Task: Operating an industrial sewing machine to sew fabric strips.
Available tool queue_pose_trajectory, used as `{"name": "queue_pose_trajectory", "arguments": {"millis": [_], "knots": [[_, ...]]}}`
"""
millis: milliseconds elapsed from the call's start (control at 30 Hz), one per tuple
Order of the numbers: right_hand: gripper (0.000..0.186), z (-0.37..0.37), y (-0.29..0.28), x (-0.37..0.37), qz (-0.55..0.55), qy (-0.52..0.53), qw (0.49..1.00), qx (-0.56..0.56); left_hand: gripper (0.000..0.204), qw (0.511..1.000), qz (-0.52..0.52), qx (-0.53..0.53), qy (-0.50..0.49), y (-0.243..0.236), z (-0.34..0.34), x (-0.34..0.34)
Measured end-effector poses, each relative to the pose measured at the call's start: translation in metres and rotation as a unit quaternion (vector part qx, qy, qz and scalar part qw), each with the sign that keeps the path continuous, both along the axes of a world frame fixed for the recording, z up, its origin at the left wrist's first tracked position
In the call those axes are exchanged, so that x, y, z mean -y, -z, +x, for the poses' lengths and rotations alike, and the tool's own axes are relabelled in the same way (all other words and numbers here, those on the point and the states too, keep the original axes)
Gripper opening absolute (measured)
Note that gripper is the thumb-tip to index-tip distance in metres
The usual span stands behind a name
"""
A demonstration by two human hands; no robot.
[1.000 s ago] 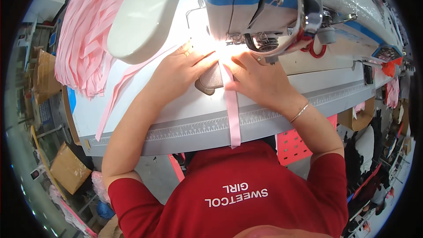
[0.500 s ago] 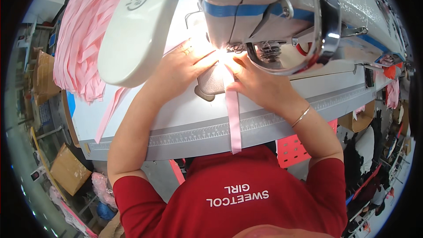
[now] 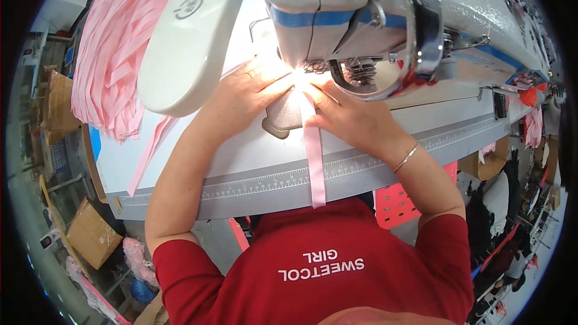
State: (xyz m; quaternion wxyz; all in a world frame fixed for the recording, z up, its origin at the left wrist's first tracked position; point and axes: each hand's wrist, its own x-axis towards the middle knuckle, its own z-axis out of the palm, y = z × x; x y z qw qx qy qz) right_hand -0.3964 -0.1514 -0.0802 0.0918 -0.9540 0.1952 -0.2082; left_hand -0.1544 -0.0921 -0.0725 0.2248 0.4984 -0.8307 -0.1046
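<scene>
A pink fabric strip (image 3: pixel 313 159) runs from the brightly lit needle area of a white sewing machine (image 3: pixel 295 39) down over the table's front edge. My right hand (image 3: pixel 352 117) is at the strip's right side, its thumb and fingers closed on it just in front of the needle. My left hand (image 3: pixel 238 96) lies flat left of the needle, fingers stretched out and fingertips close to the presser area. Glare and the machine head hide the needle and the fingertips. Between my hands shows a grey metal plate (image 3: pixel 285 114).
A thick bundle of pink strips (image 3: pixel 117 54) lies at the far left, one strip end (image 3: pixel 144 162) trailing forward. A white oval machine part (image 3: pixel 192 42) overhangs my left hand. A ruler scale (image 3: pixel 265 182) lines the front edge. A cardboard box (image 3: pixel 93 233) stands lower left.
The machine and table appear shifted slightly left in the view. Both hands keep nearly the same place at the needle, and the strip's hanging end sits slightly higher.
</scene>
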Motion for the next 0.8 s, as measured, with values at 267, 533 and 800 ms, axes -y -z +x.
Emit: {"name": "queue_pose_trajectory", "arguments": {"millis": [267,533,800], "knots": [[0.046,0.0001,-0.0001,-0.0015,-0.037,-0.005,0.999,-0.016,0.039,1.0,-0.011,-0.01,0.004,-0.0014,-0.0015,-0.0005],[0.045,0.0014,-0.0007,-0.0023,-0.038,-0.008,0.999,-0.012,0.039,1.0,-0.012,0.027,0.001,0.0015,0.0016,-0.0009],[0.047,0.0018,-0.0007,-0.0027,-0.064,-0.008,0.998,0.001,0.034,0.997,-0.05,0.048,0.044,0.0054,0.0053,0.0036]]}}
